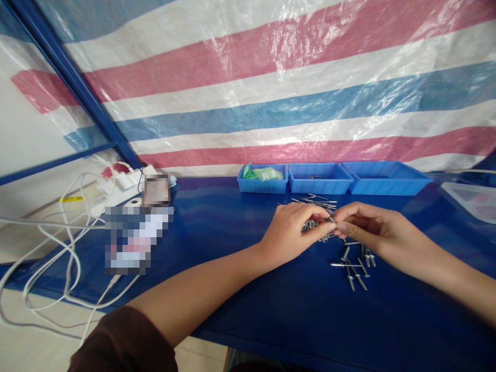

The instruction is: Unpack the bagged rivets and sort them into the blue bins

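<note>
My left hand [296, 223] and my right hand [370, 225] meet fingertip to fingertip above the table. Thumb and forefinger of each are pinched together around a small metal piece, which looks like a blind rivet [329, 220], mostly hidden by the fingers. Under and behind my left hand lies a pile of silvery blind rivets [315, 200], partly covered by it. Below my right hand, several more loose rivets [352, 268] lie scattered at different angles on the blue tabletop [271, 299].
Along the back stand a small blue bin [262, 187] with green and clear plastic bags, a middle bin [321, 185] with a few rivets, and a wider bin [387, 183]. A clear plastic tray [470, 201] is at right. White cables [73, 258] and a power strip [116, 188] crowd the left.
</note>
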Demonstrator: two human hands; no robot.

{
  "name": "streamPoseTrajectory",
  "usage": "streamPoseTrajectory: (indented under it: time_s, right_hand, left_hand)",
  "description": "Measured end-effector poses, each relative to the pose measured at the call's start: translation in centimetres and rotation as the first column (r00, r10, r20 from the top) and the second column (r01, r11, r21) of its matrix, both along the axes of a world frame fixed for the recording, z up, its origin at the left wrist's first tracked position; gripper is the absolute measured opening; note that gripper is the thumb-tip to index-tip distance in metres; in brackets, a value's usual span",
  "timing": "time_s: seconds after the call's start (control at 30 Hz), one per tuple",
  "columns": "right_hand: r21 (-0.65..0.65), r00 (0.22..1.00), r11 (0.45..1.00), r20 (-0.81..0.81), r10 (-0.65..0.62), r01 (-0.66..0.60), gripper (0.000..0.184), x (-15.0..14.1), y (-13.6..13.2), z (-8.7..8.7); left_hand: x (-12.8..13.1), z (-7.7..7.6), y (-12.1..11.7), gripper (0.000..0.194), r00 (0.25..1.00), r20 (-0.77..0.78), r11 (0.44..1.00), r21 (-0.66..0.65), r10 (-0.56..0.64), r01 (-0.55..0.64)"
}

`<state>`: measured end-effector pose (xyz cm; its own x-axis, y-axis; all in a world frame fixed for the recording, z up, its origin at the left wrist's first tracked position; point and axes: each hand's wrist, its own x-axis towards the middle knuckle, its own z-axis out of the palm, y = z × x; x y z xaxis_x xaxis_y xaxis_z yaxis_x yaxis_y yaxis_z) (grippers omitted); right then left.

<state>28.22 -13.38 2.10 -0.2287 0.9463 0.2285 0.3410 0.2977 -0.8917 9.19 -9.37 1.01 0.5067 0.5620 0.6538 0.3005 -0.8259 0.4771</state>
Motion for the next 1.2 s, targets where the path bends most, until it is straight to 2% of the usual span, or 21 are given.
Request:
streamPoseTrajectory:
  time_s: [0.17,0.37,0.5,0.67,0.9,1.2]
  right_hand:
    - [-0.062,1.000,0.998,-0.001,0.025,-0.025,0.023,-0.5,-0.2,0.3]
    - [-0.127,0.992,0.992,0.125,0.004,0.012,0.033,-0.6,-0.3,0.7]
    - [-0.126,0.988,0.992,0.152,0.012,0.008,0.034,-0.7,-0.3,0.8]
    - [-0.069,0.994,0.997,0.104,-0.024,0.031,0.030,-0.7,-0.2,0.9]
    - [0.096,0.980,0.976,0.015,-0.200,0.197,0.027,-0.5,-0.4,1.1]
    - [0.278,0.972,0.952,0.155,-0.175,0.127,0.018,-0.6,-1.1,1.0]
  left_hand:
    - [-0.1,0.1,-0.1,0.010,0.999,-0.033,1.000,0.009,0.000,0.000]
    - [-0.2,0.4,-0.5,0.010,1.000,-0.008,1.000,0.020,-0.003,0.003]
    - [-0.2,0.4,-0.5,0.007,1.000,0.011,1.000,0.028,-0.010,0.010]
    - [-0.2,0.4,-0.5,0.008,1.000,0.005,0.999,0.032,0.001,-0.001]
    - [-0.1,0.3,-0.3,0.008,0.997,-0.049,0.997,-0.035,0.068,-0.070]
    - [0.0,0.1,0.0,0.010,0.997,-0.077,0.999,-0.020,0.028,-0.030]
